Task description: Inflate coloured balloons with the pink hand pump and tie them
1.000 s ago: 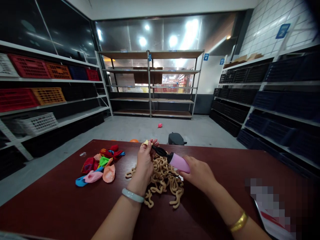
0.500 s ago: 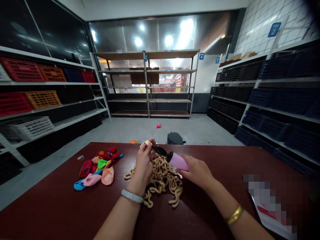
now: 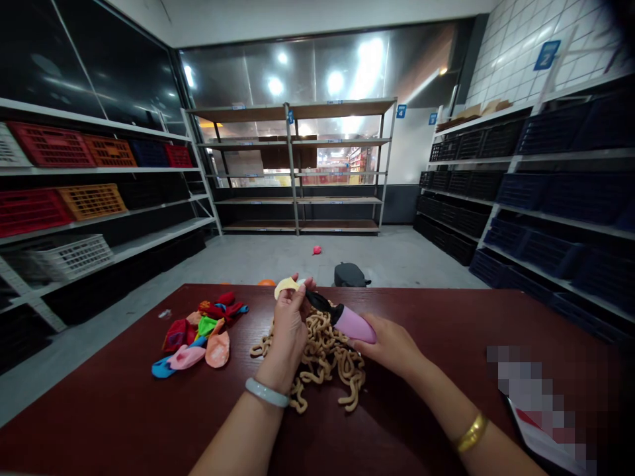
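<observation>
My left hand (image 3: 292,314) pinches a pale yellow balloon-like piece (image 3: 286,286), which sticks out to the left of the fingers. My right hand (image 3: 384,340) is wrapped round the pink body of a hand pump (image 3: 354,324). The pump's black nozzle end (image 3: 320,302) points up and left and reaches the left fingers; whether it is inside the yellow piece is hidden. Beneath both hands lies a tangled heap of tan, twisted loops (image 3: 322,357) on the dark red table (image 3: 198,430). A loose pile of colourful deflated balloons (image 3: 206,327) rests left of the heap.
A flat item, partly pixelated (image 3: 546,436), lies at the table's right. Past the far edge, a dark grey object (image 3: 350,274) and a small pink one (image 3: 317,250) are on the floor. Shelves with crates (image 3: 84,254) stand left and right, and a rack (image 3: 337,225) stands ahead.
More of the yellow piece now shows above my left fingers, looking wider and rounder. Both hands and the pump have shifted very slightly; the whole view has moved a little.
</observation>
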Motion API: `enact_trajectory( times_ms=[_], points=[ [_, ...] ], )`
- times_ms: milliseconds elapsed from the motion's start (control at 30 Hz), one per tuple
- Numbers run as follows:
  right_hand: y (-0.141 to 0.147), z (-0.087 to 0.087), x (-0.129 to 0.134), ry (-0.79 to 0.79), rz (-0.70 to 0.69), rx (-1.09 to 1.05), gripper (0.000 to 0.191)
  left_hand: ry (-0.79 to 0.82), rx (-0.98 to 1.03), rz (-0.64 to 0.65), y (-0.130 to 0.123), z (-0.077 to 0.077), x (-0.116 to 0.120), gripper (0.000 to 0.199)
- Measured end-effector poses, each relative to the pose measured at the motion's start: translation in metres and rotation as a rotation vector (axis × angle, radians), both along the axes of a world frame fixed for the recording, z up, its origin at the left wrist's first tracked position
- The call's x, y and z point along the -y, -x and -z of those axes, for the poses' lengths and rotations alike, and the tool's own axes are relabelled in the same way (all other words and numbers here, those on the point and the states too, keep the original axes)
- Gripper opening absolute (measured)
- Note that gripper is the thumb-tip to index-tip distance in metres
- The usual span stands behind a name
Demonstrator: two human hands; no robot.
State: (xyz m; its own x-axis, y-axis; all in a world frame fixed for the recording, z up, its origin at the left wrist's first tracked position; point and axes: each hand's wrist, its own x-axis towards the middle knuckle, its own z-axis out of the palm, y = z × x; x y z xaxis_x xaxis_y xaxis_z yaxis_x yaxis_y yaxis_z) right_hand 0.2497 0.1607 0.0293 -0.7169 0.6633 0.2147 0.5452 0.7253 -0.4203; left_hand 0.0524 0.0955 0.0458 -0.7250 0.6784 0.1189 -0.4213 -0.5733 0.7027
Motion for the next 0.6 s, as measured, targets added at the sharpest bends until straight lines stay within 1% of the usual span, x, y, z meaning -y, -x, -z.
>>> enact_trajectory(
  times_ms=[133,200,267,433,500,600],
  points=[
    [-0.0016,-0.0009,-0.0019,-0.008,0.020,0.040,0.041,0.081,0.002,0.057,-0.0073,0.0065,-0.0033,0.037],
    [-0.0017,-0.0015,-0.0022,-0.024,0.025,0.049,0.041,0.101,-0.014,0.063,-0.0086,0.0084,-0.0038,0.031],
    [-0.0012,-0.0019,-0.0020,-0.024,0.026,0.047,0.040,0.109,-0.025,0.068,-0.0082,0.0080,-0.0028,0.031],
    [0.0000,-0.0024,-0.0001,-0.014,0.011,0.017,0.042,0.046,-0.023,0.091,-0.0056,0.0023,0.0033,0.035],
    [0.0001,-0.0022,0.0006,-0.010,0.009,0.011,0.043,0.030,-0.012,0.081,-0.0055,0.0008,0.0041,0.031],
    [0.0000,-0.0014,0.0014,0.015,0.000,0.011,0.043,0.005,0.036,0.052,-0.0062,-0.0002,0.0027,0.018]
  ],
)
